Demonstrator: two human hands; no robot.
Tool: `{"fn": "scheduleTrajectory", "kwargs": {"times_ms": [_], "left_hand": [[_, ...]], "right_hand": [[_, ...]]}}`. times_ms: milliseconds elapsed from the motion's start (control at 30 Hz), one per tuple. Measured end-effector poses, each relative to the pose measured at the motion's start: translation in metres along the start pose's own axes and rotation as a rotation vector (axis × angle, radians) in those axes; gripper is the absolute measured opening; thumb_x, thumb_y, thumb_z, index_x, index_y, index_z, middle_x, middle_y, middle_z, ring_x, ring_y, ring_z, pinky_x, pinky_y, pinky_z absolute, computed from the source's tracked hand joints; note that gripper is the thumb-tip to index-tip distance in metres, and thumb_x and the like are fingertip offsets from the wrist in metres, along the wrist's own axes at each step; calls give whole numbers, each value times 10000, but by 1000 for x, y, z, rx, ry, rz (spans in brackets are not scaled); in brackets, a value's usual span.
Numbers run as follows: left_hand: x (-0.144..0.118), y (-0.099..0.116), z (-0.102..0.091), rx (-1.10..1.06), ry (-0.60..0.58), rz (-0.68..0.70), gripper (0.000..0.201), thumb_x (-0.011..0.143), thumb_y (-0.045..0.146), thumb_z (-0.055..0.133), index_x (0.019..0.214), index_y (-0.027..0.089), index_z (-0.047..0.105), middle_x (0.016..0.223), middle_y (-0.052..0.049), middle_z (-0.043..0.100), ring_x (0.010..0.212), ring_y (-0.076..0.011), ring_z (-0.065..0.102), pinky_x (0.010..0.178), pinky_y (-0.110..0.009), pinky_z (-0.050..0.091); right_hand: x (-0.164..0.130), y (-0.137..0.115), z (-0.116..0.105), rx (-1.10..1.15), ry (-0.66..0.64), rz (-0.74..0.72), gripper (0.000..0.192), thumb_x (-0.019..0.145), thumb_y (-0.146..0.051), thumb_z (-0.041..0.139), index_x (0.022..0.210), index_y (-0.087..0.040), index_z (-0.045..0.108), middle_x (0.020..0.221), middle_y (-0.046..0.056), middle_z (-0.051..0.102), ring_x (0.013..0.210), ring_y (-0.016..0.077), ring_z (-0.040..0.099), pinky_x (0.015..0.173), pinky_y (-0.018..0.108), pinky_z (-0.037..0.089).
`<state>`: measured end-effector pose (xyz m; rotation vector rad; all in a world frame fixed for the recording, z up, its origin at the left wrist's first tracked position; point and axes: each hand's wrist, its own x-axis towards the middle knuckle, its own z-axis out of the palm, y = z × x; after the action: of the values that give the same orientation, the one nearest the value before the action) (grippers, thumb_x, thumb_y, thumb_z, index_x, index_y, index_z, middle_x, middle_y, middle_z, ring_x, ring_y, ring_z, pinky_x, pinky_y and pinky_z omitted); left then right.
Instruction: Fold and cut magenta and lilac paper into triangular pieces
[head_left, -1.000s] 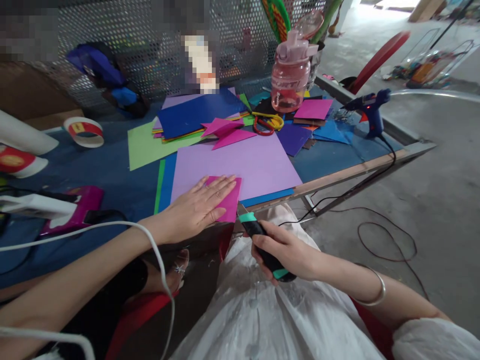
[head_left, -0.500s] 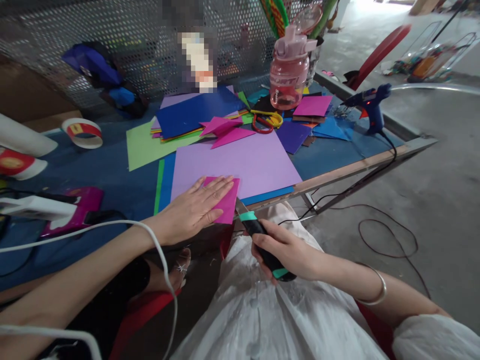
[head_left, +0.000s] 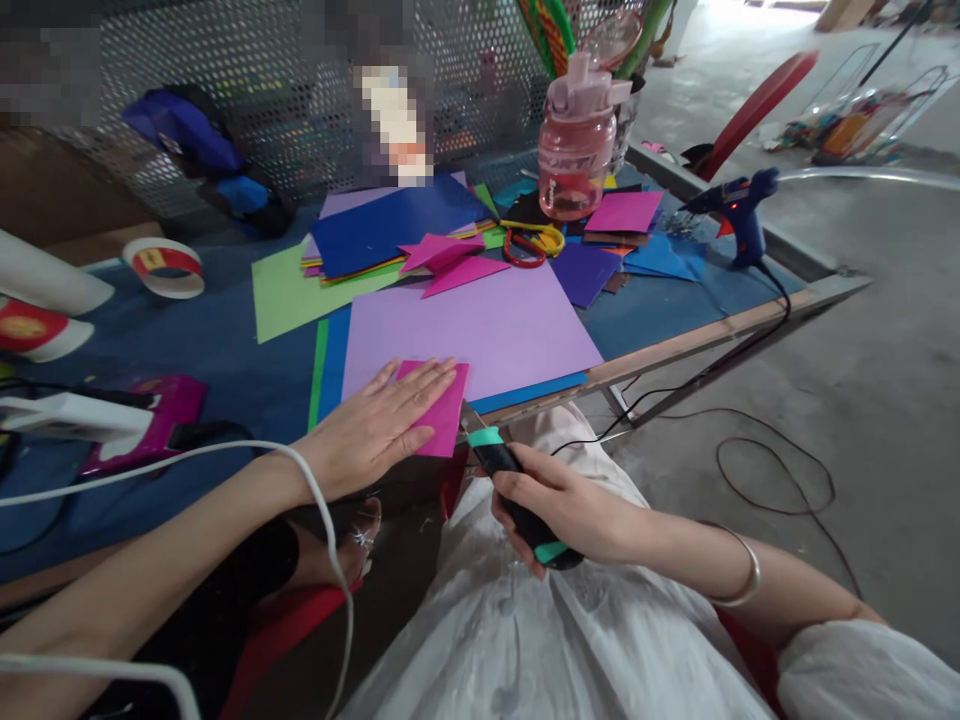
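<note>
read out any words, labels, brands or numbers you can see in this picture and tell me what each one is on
None can be read.
Pink water bottle: pale raised lettering on its side, too blurred to read.
Tape roll: a yellow mark on its red band, too small to read.
White roll at the left edge: a yellow and red label, too blurred to read.
Knife in the right hand and pink paper under the left hand: no text shows.

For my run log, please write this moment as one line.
left hand: flat on pink paper | right hand: holds utility knife, blade at paper edge | under: purple sheet
</note>
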<state>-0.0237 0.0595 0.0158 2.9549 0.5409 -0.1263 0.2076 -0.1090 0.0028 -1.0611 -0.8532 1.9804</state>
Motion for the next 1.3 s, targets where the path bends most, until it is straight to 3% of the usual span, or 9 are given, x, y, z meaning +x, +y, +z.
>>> {"fn": "scheduleTrajectory", "kwargs": {"times_ms": [100,233,533,900,1300], "left_hand": [[0,-2,1,18,17,56,718,1137,533,224,1722,182,-1,1793,-120,163,1654,-296,189,1343,-523,50],[1,-3,1,74,35,98,1127,963,820,444,1710,186,-112,1783,-176,168,1638,-363,231,1334,-564,109],[-1,-2,3,180,82,111,910,1072,690,286,1692,198,-162,1784,-170,150,1637,-339,243,1315,-544,202],[0,-1,6,179,81,102,904,1062,712,246,1687,184,-139,1789,-157,139,1640,-349,227,1311,-546,201],[-2,0,3,139,56,102,924,1060,694,325,1687,214,-156,1788,-157,142,1636,-357,238,1318,-553,187]], "right_hand": [[3,1,1,8,-12,-4,216,1002,-412,546,938,-243,427,781,-87,563,478,56,573,415,185,474],[12,2,5,31,-17,-45,200,1008,-400,538,961,-244,423,776,-89,564,480,57,574,424,188,491],[14,-1,19,50,70,-12,125,1048,-295,448,945,-242,401,735,-96,554,480,61,563,438,196,506],[7,3,17,87,88,-53,179,1011,-374,521,945,-238,424,755,-92,560,486,55,561,431,190,497],[14,3,14,112,67,-73,290,961,-460,613,950,-254,408,738,-93,563,489,75,569,431,211,508]]}}
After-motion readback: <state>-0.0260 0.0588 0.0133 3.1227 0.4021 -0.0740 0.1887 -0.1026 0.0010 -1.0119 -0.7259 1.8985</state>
